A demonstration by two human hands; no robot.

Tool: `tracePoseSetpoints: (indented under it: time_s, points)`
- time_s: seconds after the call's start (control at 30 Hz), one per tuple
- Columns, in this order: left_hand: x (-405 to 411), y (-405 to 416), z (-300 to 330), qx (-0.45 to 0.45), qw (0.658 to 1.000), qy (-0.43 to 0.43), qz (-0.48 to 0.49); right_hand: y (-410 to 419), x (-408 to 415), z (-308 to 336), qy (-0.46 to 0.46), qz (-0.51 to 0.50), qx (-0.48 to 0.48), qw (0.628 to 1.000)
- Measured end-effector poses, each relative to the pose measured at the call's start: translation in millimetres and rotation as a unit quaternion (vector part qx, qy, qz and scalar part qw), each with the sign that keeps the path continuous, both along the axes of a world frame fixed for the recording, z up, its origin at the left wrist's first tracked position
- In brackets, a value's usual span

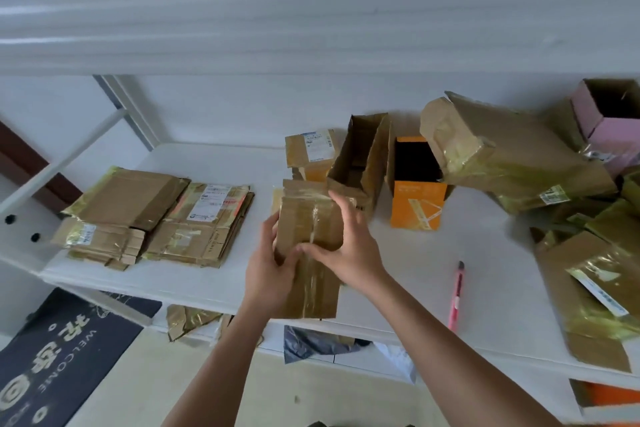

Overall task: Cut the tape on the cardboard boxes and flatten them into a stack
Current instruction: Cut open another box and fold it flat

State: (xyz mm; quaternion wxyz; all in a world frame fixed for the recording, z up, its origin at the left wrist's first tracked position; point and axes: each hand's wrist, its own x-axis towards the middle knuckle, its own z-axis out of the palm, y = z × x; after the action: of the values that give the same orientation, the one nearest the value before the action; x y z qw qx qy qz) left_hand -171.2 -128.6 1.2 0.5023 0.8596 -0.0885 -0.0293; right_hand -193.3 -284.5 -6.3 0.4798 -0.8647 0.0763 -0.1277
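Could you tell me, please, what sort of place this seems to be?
Probably a home entryway or storeroom, not a warehouse. A white shelf holds used parcel boxes and a stack of flattened cardboard, a dark welcome mat lies on the floor, and a pink box cutter sits ready.

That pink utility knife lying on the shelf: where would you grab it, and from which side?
Probably by the middle of its pink handle, coming down from above. The pink utility knife lies flat on the white shelf, apart from everything, its dark tip pointing away from the person. The right hand is nearest, but both it and the left hand now grip the flattened cardboard box.
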Motion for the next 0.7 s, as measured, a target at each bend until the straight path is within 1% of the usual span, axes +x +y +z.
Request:
tracePoseSetpoints:
  time_s: [0.1, 0.2, 0.3, 0.43, 0.5, 0.57, 0.63, 0.7]
  points:
    - [-2.4, -0.6, -6.3, 0.045, 0.999, -0.014, 0.025, 7.7, 2.2, -6.5, -0.029, -0.036, -0.012, 0.999]
    - [-1.5, -0.8, -9.4, 0.069, 0.996, -0.038, 0.042, 12.7, 6.2, -10.9, -0.033, -0.066, -0.031, 0.997]
    - [2.1, 1.0, -11.3, 0.08, 0.995, -0.045, 0.043, 11.9, 8.6, -8.2, -0.032, -0.065, -0.041, 0.997]
    - [7.2, 1.4, -14.9, 0.102, 0.993, -0.049, 0.039, 3.8, 8.7, -2.6, 0.004, -0.034, -0.018, 0.999]
    - [9.0, 1.2, -16.5, 0.107, 0.992, -0.048, 0.036, -1.4, 6.5, 0.9, 0.017, -0.012, 0.015, 1.0]
    - [12.8, 4.9, -17.2, 0.101, 0.994, -0.036, 0.037, -7.5, 1.7, 6.6, 0.038, 0.025, 0.092, 0.995]
    - [20.3, 13.8, -20.2, 0.088, 0.995, -0.017, 0.04, -13.6, -5.6, 11.1, 0.068, 0.081, 0.167, 0.98]
    - [26.9, 22.7, -22.9, 0.076, 0.996, -0.002, 0.043, -21.6, -13.6, 11.9, 0.092, 0.113, 0.224, 0.964]
